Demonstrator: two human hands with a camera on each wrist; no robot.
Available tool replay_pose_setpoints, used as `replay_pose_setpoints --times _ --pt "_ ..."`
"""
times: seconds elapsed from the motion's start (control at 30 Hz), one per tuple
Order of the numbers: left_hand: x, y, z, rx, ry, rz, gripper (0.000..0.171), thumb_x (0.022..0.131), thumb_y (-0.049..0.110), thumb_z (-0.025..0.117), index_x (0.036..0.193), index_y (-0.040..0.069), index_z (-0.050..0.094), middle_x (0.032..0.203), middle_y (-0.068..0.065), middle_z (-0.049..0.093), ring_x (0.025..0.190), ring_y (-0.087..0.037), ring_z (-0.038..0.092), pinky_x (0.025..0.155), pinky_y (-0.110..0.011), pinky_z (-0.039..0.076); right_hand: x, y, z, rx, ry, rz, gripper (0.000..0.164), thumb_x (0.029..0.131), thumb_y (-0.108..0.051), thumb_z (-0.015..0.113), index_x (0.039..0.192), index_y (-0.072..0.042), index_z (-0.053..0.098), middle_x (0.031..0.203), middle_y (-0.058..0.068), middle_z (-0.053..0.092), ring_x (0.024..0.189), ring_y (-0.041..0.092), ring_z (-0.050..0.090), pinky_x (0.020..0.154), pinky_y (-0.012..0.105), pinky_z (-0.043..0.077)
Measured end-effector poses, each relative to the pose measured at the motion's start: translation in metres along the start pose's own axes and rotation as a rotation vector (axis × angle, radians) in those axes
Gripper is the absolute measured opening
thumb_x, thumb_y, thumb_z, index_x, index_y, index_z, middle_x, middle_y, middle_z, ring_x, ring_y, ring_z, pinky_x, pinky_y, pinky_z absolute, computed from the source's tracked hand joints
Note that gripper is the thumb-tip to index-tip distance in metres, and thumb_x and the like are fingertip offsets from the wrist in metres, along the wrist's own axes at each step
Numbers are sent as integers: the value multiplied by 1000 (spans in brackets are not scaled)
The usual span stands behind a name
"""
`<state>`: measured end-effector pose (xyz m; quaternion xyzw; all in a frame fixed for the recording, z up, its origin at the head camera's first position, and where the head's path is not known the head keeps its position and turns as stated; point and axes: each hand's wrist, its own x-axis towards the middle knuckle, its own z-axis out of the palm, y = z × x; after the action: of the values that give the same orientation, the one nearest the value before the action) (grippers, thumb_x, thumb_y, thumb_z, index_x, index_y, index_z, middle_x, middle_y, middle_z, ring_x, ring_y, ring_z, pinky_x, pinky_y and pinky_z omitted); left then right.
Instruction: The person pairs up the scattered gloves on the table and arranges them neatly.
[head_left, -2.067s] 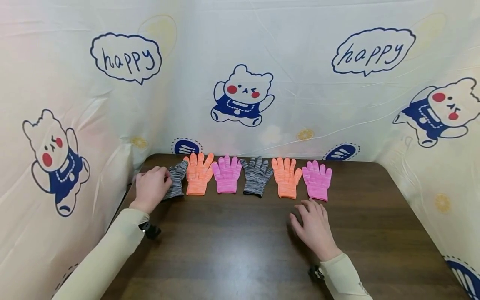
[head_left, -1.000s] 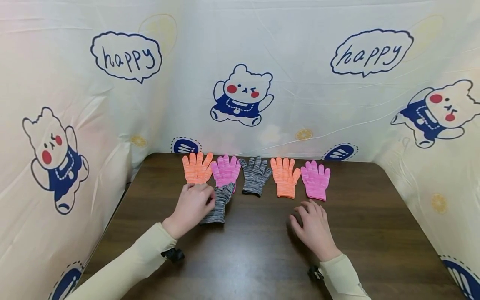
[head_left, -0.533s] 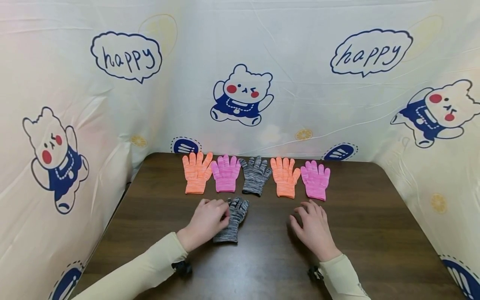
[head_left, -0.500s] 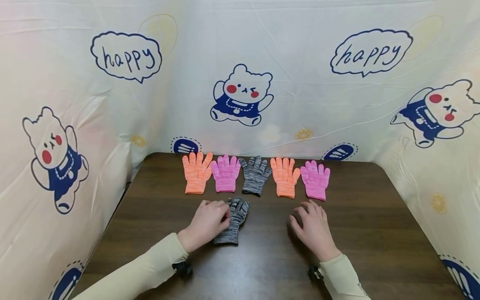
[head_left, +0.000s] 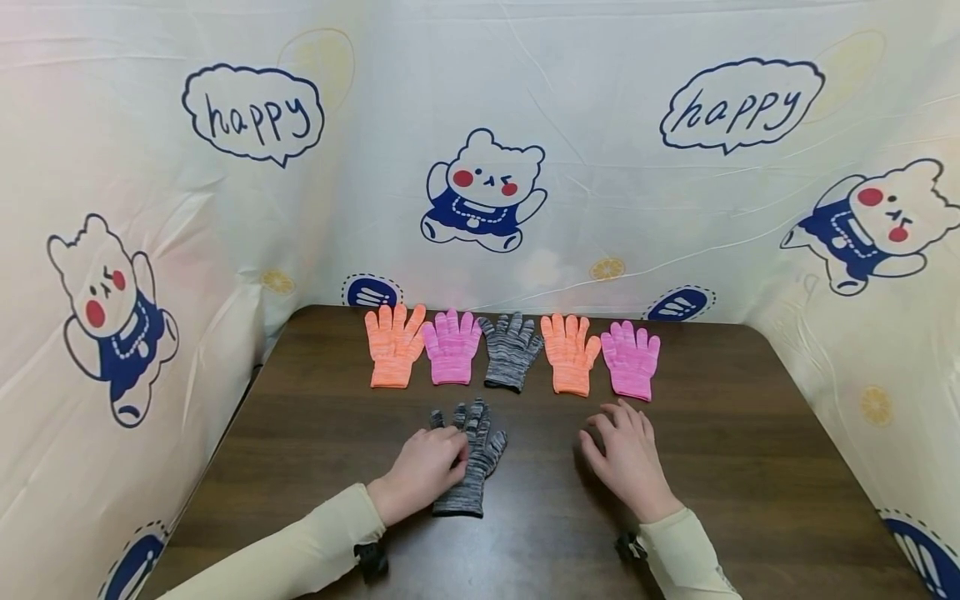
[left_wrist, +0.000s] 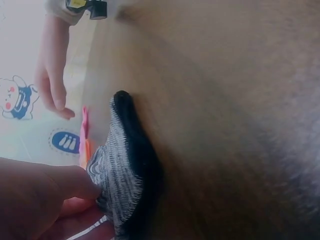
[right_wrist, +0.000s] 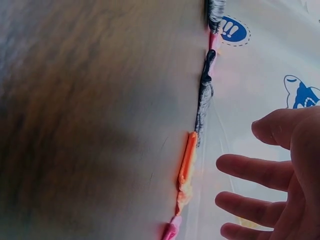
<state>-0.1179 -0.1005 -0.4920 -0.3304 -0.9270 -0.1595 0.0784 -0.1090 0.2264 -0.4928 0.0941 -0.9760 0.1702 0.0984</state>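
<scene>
A dark grey striped knit glove (head_left: 468, 487) lies at the front middle of the table, its fingers pointing to the back. My left hand (head_left: 423, 471) is over its left side and hides part of the palm. In the left wrist view, thumb and fingers pinch a raised fold of this grey glove (left_wrist: 120, 180). My right hand (head_left: 624, 454) rests with fingers relaxed near the cuff of a pink glove (head_left: 632, 362); it holds nothing. Seen from the right wrist, the fingers of the right hand (right_wrist: 280, 180) are spread and apart from the gloves.
Along the back edge of the brown table (head_left: 525, 533) lie an orange glove (head_left: 393, 350), a second pink glove (head_left: 452, 350), another grey glove (head_left: 513, 354) and a second orange glove (head_left: 572, 354). A curtain with bear prints (head_left: 483, 196) closes off the back and sides.
My left hand has brought the grey glove from the row's left end to the front middle. In the last half second it slid slightly nearer and its fingers spread. The right hand stayed still.
</scene>
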Motion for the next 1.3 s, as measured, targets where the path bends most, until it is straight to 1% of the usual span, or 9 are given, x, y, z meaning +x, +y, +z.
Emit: replay_pose_setpoints --times 0.13,0.3,0.4,0.57,0.67,0.87,1.07,1.17,1.3 --pt "-3 -1 3 -10 -15 2 22 87 11 79 78 17 60 75 7 53 67 -12 53 57 -28 38 0 0 1 4 -8 3 24 95 -25 75 108 -5 75 130 25 63 136 51 46 112 77 30" --pt "-5 -6 3 -82 -40 32 10 90 16 81 91 17 72 89 5 64 82 -15 61 67 -34 50 0 1 3 6 -14 2 24 95 -25 75 108 -6 75 130 25 63 137 51 46 112 77 29" --pt "-6 -11 2 -166 -91 74 10 92 17 81 101 15 78 101 3 70 96 -16 64 81 -37 56 0 1 4 6 -11 -5 24 95 -25 74 109 -6 76 130 25 64 138 51 46 112 76 30" --pt "-8 -19 1 -253 -212 141 22 94 18 79 115 12 79 121 -1 71 114 -17 63 96 -36 56 1 1 5 10 -4 -25 25 95 -25 73 110 -5 76 130 24 65 137 51 46 111 76 31" --pt "-9 -23 3 -255 -242 171 25 95 18 78 119 12 78 125 -2 70 117 -18 62 98 -35 55 2 0 4 11 -3 -37 26 95 -25 74 111 -4 76 129 24 65 136 52 47 111 75 32" --pt "-11 -26 6 -237 -210 235 29 96 21 77 123 12 76 129 -3 69 120 -19 61 100 -37 55 7 2 3 -3 -18 -46 33 95 -26 74 119 -4 74 131 23 65 137 50 48 112 72 35" --pt "-14 -25 5 -238 -281 278 37 98 29 75 132 13 73 140 -2 66 134 -22 56 111 -42 48 10 5 3 -16 -37 -49 33 95 -26 74 120 -4 74 132 24 65 136 50 48 112 71 35" --pt "-15 -24 5 -219 -311 287 40 99 32 73 134 13 72 142 -1 65 137 -22 55 114 -43 45 14 4 3 -28 -58 -59 33 95 -26 75 120 -4 74 131 23 65 137 50 48 112 71 36" --pt "-18 -22 6 -225 -331 269 41 101 31 71 137 12 70 145 -2 63 139 -23 53 115 -43 44 24 1 0 -37 -74 -86 36 94 -27 76 122 -4 74 130 22 66 135 48 50 111 70 37"
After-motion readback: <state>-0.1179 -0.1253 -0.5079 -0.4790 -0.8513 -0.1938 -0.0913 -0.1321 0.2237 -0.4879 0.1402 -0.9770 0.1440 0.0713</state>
